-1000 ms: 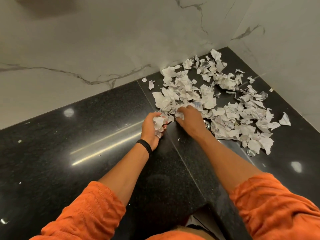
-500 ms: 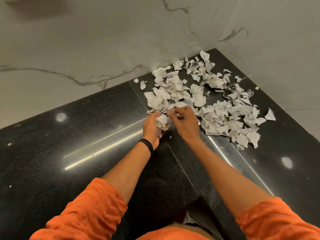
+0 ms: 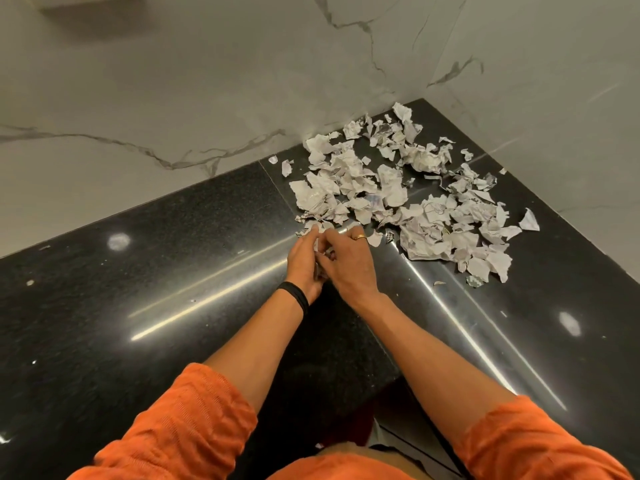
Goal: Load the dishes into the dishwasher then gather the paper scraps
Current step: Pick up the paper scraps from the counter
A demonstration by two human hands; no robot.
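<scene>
Paper scraps [image 3: 391, 192], left hand [image 3: 304, 259] gripping, right hand [image 3: 349, 263] pinching

— Black, glossy, speckled tabletop [image 3: 138, 271], seamed down the middle.
— Strewn with torn white paper scraps [image 3: 426, 220] toward the far right corner; a few lying apart from the heap.

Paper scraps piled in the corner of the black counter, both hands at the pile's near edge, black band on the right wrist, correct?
Not quite: the head view shows the black band on the left wrist. The paper scraps do lie in the black counter's corner, with the left hand and right hand at the pile's near edge.
</scene>
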